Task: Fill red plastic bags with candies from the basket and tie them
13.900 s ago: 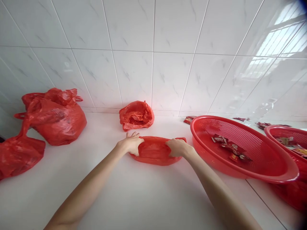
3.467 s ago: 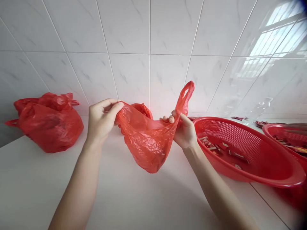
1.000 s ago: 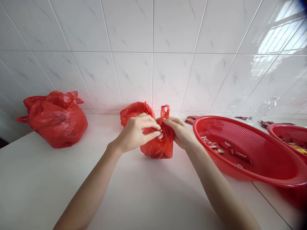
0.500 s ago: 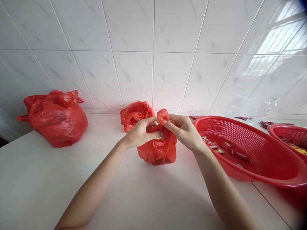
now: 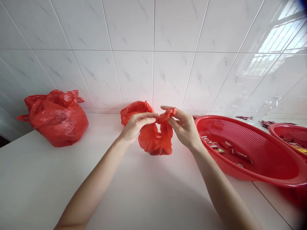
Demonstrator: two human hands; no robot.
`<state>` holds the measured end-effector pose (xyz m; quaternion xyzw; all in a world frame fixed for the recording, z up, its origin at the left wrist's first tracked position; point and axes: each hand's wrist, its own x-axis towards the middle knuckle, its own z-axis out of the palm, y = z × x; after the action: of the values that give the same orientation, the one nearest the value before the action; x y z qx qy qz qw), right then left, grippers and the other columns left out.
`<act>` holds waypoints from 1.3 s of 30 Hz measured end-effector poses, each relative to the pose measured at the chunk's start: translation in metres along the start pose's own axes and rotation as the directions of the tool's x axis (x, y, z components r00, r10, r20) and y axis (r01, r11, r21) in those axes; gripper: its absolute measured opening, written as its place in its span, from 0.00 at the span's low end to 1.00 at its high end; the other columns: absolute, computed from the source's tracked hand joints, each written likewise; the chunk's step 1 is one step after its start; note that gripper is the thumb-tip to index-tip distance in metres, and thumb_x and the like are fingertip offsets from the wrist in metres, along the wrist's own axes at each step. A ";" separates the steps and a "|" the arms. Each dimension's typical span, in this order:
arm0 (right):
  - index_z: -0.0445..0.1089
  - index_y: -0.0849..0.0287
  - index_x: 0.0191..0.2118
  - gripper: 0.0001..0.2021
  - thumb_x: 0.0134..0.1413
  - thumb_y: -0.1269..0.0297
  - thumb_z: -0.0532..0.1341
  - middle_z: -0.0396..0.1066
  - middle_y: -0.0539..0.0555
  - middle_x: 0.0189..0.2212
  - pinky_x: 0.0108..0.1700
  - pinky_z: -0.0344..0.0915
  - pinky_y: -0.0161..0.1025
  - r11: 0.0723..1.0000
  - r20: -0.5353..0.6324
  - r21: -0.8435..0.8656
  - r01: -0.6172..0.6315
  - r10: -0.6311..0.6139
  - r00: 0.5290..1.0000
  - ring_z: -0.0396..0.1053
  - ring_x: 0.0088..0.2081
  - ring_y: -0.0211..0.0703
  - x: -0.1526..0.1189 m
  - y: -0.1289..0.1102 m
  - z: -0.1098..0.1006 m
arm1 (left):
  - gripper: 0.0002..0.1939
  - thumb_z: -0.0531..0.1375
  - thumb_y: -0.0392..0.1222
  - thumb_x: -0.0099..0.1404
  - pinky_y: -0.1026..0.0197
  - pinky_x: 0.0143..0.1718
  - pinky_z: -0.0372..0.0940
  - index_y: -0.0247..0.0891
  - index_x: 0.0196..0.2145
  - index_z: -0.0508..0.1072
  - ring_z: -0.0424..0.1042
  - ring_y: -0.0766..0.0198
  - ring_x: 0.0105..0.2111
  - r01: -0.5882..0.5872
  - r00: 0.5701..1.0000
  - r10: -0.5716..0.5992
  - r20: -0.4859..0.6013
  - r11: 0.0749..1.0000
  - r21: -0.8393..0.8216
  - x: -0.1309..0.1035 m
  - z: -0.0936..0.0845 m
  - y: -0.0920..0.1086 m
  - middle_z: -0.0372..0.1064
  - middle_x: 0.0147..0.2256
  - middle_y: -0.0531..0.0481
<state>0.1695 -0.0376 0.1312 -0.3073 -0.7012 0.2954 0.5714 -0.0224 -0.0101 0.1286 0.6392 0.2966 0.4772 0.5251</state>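
Observation:
A small red plastic bag (image 5: 155, 142) hangs between my hands over the white countertop, its handles twisted together at the top. My left hand (image 5: 137, 124) pinches the handles from the left side. With thumb and fingers, my right hand (image 5: 183, 127) grips the handle end on the right, which sticks up past the fingertips. A gap shows between the handles and the bag's body. Something darker lies in the bottom of the bag, but I cannot make it out.
Behind my left hand a crumpled red bag (image 5: 130, 108) leans near the tiled wall. A large full red bag (image 5: 59, 119) stands far left. To the right are a red basket (image 5: 259, 150) with several wrapped sweets, a second red basket (image 5: 287, 129) and a clear plastic bottle (image 5: 266, 108).
The bag has risen slightly. My hands have drawn a little apart, and the handle end now points right instead of up. A gap has opened beneath the twisted handles.

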 end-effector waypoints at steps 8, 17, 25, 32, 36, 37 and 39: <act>0.79 0.48 0.46 0.15 0.61 0.73 0.60 0.72 0.53 0.53 0.58 0.67 0.46 0.971 0.186 -0.079 0.225 -0.208 0.960 0.67 0.58 0.46 -0.003 -0.002 -0.012 | 0.10 0.72 0.43 0.54 0.61 0.40 0.67 0.38 0.33 0.80 0.74 0.63 0.36 0.057 0.989 -0.084 -0.119 0.975 -0.217 0.002 0.002 0.000 0.76 0.34 0.50; 0.78 0.51 0.46 0.11 0.63 0.69 0.61 0.68 0.55 0.59 0.58 0.68 0.48 0.946 0.409 -0.175 0.273 -0.182 0.894 0.66 0.60 0.49 -0.006 -0.013 -0.024 | 0.13 0.73 0.38 0.49 0.64 0.34 0.66 0.38 0.32 0.78 0.71 0.68 0.31 -0.081 0.930 -0.004 -0.368 0.973 -0.217 0.005 -0.008 0.002 0.72 0.31 0.53; 0.78 0.54 0.45 0.10 0.64 0.69 0.60 0.78 0.56 0.45 0.56 0.69 0.50 0.898 0.503 -0.208 0.388 -0.242 0.830 0.73 0.53 0.48 -0.007 -0.022 -0.024 | 0.13 0.73 0.37 0.45 0.65 0.35 0.64 0.36 0.30 0.79 0.69 0.70 0.30 -0.159 0.838 0.088 -0.538 0.983 -0.088 0.021 -0.034 -0.018 0.73 0.34 0.51; 0.78 0.54 0.43 0.11 0.64 0.69 0.58 0.79 0.54 0.38 0.46 0.72 0.47 0.909 0.604 -0.273 0.315 -0.093 0.791 0.75 0.42 0.47 -0.008 -0.026 -0.027 | 0.15 0.72 0.38 0.42 0.64 0.34 0.61 0.36 0.31 0.79 0.67 0.70 0.29 -0.087 0.776 0.041 -0.629 0.995 -0.044 0.036 -0.059 -0.052 0.73 0.34 0.50; 0.78 0.56 0.41 0.09 0.63 0.68 0.59 0.78 0.54 0.36 0.44 0.71 0.45 0.929 0.596 -0.261 0.261 -0.057 0.801 0.74 0.39 0.45 -0.007 -0.027 -0.030 | 0.14 0.72 0.37 0.42 0.65 0.34 0.60 0.36 0.31 0.78 0.68 0.69 0.31 -0.083 0.773 0.034 -0.633 0.995 -0.047 0.039 -0.063 -0.061 0.72 0.33 0.51; 0.78 0.56 0.40 0.09 0.63 0.67 0.59 0.78 0.54 0.36 0.43 0.70 0.44 0.944 0.590 -0.243 0.225 -0.041 0.807 0.74 0.38 0.45 -0.006 -0.027 -0.030 | 0.14 0.72 0.37 0.43 0.66 0.34 0.60 0.36 0.31 0.78 0.68 0.70 0.31 -0.086 0.773 0.038 -0.633 0.995 -0.045 0.039 -0.062 -0.060 0.72 0.32 0.51; 0.77 0.57 0.39 0.08 0.64 0.64 0.60 0.78 0.54 0.35 0.43 0.71 0.43 0.980 0.542 -0.160 0.117 -0.012 0.840 0.74 0.38 0.44 -0.005 -0.025 -0.028 | 0.13 0.72 0.37 0.44 0.66 0.33 0.61 0.35 0.30 0.78 0.67 0.71 0.29 -0.098 0.772 0.049 -0.633 0.994 -0.043 0.038 -0.058 -0.054 0.72 0.32 0.52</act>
<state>0.1956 -0.0562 0.1521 -0.2405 -0.8679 0.2830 0.3299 -0.0554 0.0605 0.0880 0.4336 0.4123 0.6945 0.3995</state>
